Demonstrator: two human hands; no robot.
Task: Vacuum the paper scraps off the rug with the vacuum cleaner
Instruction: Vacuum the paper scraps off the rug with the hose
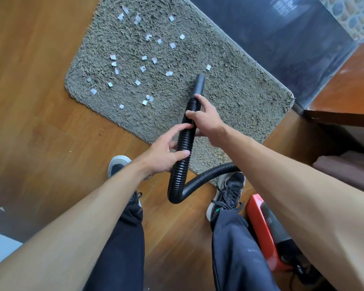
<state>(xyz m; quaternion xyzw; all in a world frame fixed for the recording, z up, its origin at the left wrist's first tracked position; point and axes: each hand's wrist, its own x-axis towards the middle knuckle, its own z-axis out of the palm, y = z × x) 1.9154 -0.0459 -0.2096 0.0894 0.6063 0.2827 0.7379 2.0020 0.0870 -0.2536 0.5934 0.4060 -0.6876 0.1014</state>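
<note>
A shaggy grey-green rug (229,85) lies on the wooden floor, with several small white paper scraps (143,69) scattered over its left and middle parts. A black ribbed vacuum hose (185,141) runs up from between my feet, and its smooth nozzle (199,82) points down at the rug's middle, right of most scraps. My left hand (166,152) grips the hose lower down. My right hand (204,116) grips it higher up, just behind the nozzle.
The red and black vacuum body (265,229) stands on the floor by my right foot (229,192). A dark glass panel (282,38) borders the rug's far side, and a wooden surface (345,89) juts in at the right. Bare wooden floor (29,101) lies left.
</note>
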